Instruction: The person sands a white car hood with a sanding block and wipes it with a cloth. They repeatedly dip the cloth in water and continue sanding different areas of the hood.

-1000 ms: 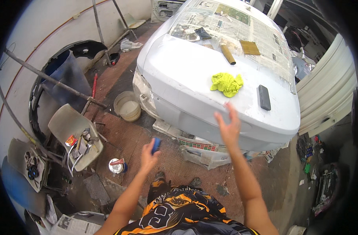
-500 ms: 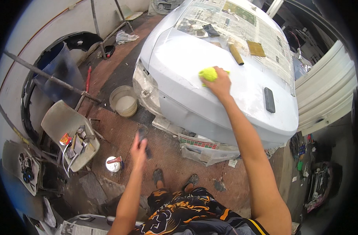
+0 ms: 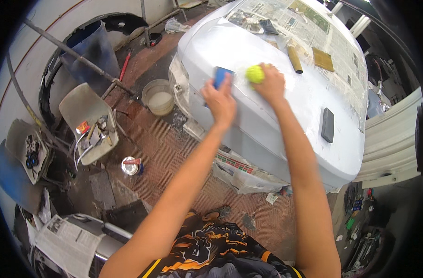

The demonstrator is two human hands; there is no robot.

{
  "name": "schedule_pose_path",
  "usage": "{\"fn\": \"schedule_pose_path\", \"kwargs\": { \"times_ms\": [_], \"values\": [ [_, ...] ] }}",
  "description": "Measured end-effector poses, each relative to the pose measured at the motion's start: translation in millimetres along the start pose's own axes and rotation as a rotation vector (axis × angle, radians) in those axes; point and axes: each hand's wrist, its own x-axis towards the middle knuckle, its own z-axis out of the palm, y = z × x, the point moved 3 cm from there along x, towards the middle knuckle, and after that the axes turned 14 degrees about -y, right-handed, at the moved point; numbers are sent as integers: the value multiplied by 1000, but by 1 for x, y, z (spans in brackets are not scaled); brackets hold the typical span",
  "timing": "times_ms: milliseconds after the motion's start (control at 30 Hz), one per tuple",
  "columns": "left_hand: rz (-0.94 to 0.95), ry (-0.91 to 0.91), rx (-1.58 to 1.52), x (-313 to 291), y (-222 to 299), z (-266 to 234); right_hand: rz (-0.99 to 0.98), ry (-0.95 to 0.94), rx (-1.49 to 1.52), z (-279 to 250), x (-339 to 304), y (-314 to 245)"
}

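Note:
A pale grey-white car panel point(image 3: 295, 111), curving down to a rear edge, lies before me. My left hand point(image 3: 220, 105) grips a blue sanding block point(image 3: 224, 76) at the panel's left rear edge; motion blurs it a little, and whether it touches the surface I cannot tell. To its right, my right hand point(image 3: 271, 85) is closed on a bunched neon-yellow cloth point(image 3: 254, 74) at the panel's top. A dark oblong block point(image 3: 328, 125) rests on the panel farther right. Beyond my right hand lie a brown roll point(image 3: 294, 60) and a folded tan sheet point(image 3: 323, 59).
Newspaper point(image 3: 343, 69) masks the car's glass. On the floor to the left stand a bucket point(image 3: 158, 98) of cloudy liquid and a can point(image 3: 131, 166). A chair point(image 3: 84, 104) bears tools and scraps, with metal poles point(image 3: 77, 55) behind it.
My left hand has risen from above the floor to the car panel with the block. The right hand stays at the panel with the cloth. The view has shifted.

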Motion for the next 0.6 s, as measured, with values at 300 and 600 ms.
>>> {"fn": "schedule_pose_path", "kwargs": {
  "times_ms": [300,600],
  "values": [
    [107,121,185,15,-7,11,43,85,187,-30,-111,152],
    [291,-15,83,-100,75,51,114,39,105,-24,-115,164]
  ]
}}
